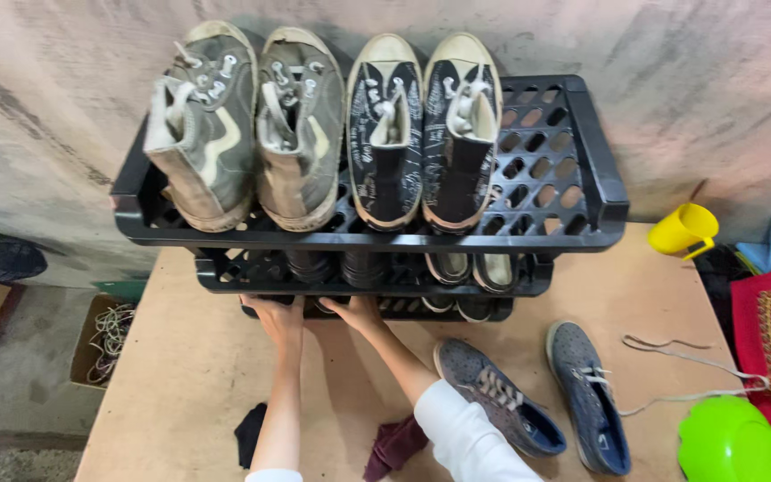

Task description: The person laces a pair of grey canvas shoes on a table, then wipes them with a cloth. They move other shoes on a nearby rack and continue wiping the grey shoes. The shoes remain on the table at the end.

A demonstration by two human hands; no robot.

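Both hands are down at the lowest tier of a black plastic shoe rack (582,134), side by side. The left hand (277,318) has its fingers hooked over the front edge of that bottom shelf, and the right hand (356,312) is just beside it, reaching in under the shelf, fingers tucked out of sight so I can't tell what it's got hold of, if anything. The rack stands on a pale wooden table (198,375) pushed up against a rough wall. Top tier holds a worn grey pair of sneakers (243,125) and next to them a black high-top pair (423,125); more shoes sit on the tiers below. Out on the table to the right are two loose blue-grey sneakers (537,402), one with its lace trailing off. Further right there's a yellow mug (682,230) and a bright green bowl (729,442).
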